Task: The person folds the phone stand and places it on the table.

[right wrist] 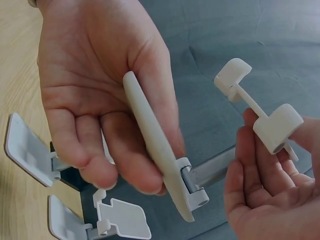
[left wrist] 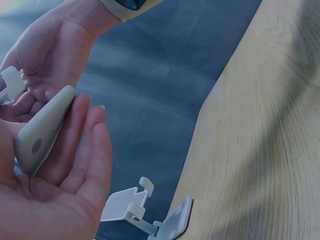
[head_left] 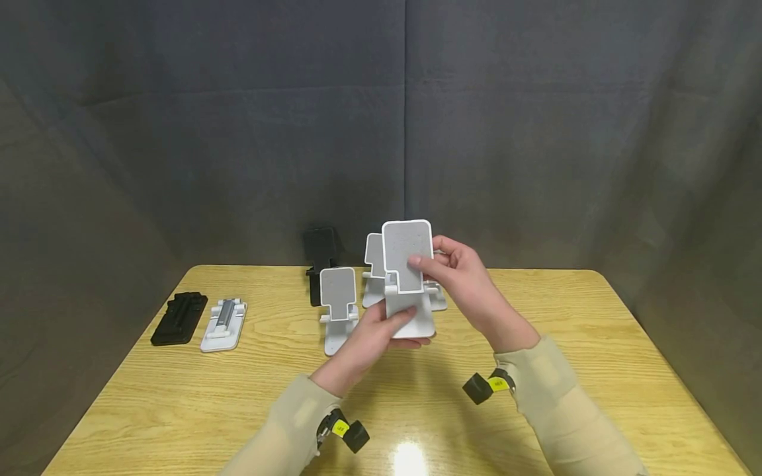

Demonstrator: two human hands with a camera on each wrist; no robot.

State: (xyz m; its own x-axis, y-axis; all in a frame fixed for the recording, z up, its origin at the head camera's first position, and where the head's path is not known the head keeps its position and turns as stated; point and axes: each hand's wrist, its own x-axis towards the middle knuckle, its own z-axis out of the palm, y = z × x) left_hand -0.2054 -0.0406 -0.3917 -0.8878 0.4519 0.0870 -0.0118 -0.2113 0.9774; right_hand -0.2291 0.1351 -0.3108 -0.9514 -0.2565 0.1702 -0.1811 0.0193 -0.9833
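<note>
A white phone stand (head_left: 407,254) with a grey pad is held up above the table, unfolded. My left hand (head_left: 372,334) grips its base plate, thumb on the front face and fingers behind. In the right wrist view the base (right wrist: 155,140) shows edge-on, joined by a hinge to a silver-grey arm (right wrist: 212,170). My right hand (head_left: 467,284) pinches the upper plate at its right edge, with the thumb on the grey pad. Two white hooks stick out from that plate, one being the near hook (right wrist: 277,127). Fingers behind the plate are partly hidden in the head view.
An unfolded white stand (head_left: 338,294) is left of my hands. Behind the held one are another white stand (head_left: 374,256) and a partly hidden white piece (head_left: 439,297). A black stand (head_left: 320,248) is upright at the back; folded black (head_left: 180,318) and white (head_left: 224,325) stands lie left.
</note>
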